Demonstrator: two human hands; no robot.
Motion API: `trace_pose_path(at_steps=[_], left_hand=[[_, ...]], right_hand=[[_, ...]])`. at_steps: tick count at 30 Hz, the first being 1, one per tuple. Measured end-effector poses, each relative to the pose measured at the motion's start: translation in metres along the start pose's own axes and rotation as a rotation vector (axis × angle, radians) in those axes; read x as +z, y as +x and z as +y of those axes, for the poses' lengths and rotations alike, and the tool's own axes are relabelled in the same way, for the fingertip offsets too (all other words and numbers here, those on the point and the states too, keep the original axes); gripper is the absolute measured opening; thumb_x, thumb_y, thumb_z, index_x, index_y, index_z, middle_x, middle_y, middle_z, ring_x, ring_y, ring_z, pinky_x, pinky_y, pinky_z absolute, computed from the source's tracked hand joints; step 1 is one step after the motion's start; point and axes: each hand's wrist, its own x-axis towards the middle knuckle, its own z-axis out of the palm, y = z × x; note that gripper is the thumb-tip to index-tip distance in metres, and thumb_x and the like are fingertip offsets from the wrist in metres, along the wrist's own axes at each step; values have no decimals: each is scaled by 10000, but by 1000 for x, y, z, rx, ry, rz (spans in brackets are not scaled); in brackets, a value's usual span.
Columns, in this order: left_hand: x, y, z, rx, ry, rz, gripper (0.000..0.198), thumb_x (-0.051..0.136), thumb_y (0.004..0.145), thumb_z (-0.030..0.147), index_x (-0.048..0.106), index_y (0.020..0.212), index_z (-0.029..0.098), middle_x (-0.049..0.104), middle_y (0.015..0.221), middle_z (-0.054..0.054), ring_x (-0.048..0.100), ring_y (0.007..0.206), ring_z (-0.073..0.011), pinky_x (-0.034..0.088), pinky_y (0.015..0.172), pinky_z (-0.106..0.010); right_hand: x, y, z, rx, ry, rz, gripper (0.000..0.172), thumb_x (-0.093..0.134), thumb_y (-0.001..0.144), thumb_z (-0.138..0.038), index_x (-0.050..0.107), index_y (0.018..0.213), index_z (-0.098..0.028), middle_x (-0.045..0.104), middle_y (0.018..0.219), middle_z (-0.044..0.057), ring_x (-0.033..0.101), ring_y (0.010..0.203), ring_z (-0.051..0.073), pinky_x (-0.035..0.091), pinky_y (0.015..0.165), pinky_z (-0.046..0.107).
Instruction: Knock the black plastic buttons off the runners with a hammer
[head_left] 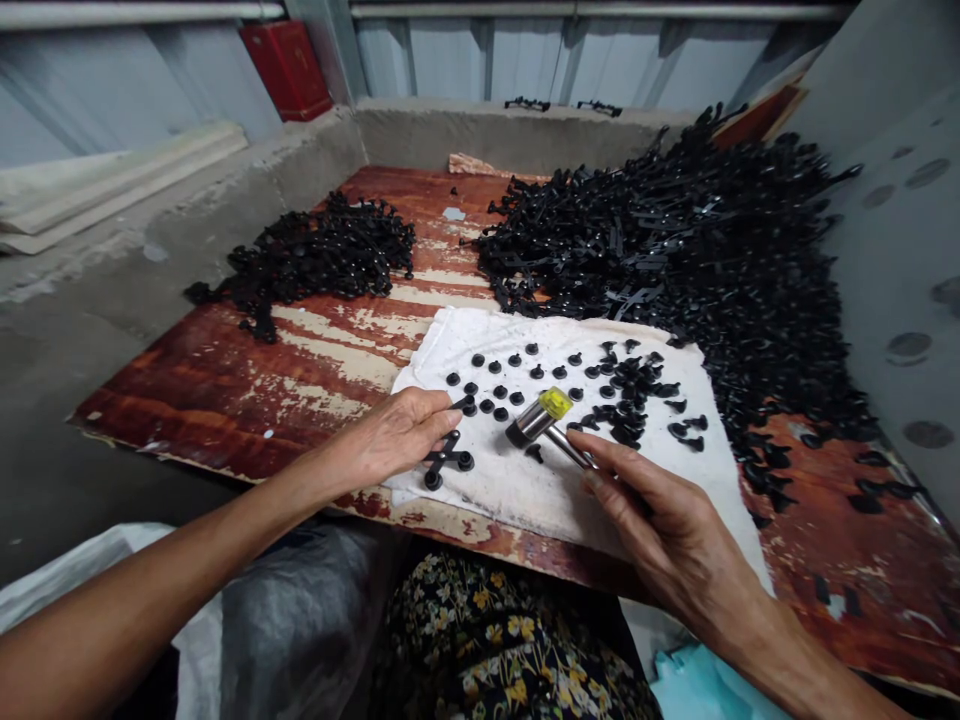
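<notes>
My left hand (401, 435) pinches a black plastic bracket (448, 455) with crossed arms and round feet, low over the left side of a white cloth (495, 480). In my right hand (667, 520) is the handle of a small mallet (535, 420), which has a metal head with one yellow face and one dark face. The mallet head hovers right of the bracket. Around both lie several small black round-based pegs (537, 371), many standing upright and spaced out. More of these pegs form a loose heap (634, 390) on the cloth's right part.
A large pile of black plastic parts (637, 240) covers the back right of the worn red board (315, 370). A smaller pile (330, 245) lies back left. A concrete ledge (300, 170) borders the board, and a pale panel (907, 270) stands at right.
</notes>
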Motion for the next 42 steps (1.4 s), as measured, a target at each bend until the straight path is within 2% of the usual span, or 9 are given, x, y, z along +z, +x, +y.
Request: trace_pose_path(at_steps=[7, 24, 33, 42], left_hand=[[2, 0, -1, -16, -9, 3, 355, 418, 829, 462, 434, 587, 204, 431, 532, 43, 407, 507, -110, 293, 504, -234], [3, 0, -2, -12, -6, 18, 340, 413, 843, 431, 411, 590, 204, 384, 538, 51, 364, 518, -99, 267, 506, -228], [2, 3, 0, -59, 15, 6, 326, 441, 820, 426, 438, 587, 198, 415, 525, 46, 374, 501, -97, 275, 486, -218], [1, 1, 3, -80, -55, 0, 328, 450, 816, 427, 426, 579, 201, 399, 520, 46, 357, 496, -90, 278, 478, -210]], right_hand=[[1, 0, 0, -12, -10, 1, 327, 489, 902, -132, 673, 1172, -132, 760, 1084, 124, 737, 958, 214, 607, 834, 310], [0, 1, 0, -7, 16, -8, 364, 494, 895, -126, 675, 1202, -200, 761, 1090, 91, 740, 944, 218, 610, 833, 341], [0, 1, 0, -10, 11, -1, 343, 487, 896, -122, 678, 1178, -165, 763, 1078, 107, 738, 951, 213, 607, 834, 325], [0, 1, 1, 1, 2, -11, 359, 495, 889, -124, 676, 1193, -191, 767, 1060, 92, 743, 914, 213, 624, 773, 319]])
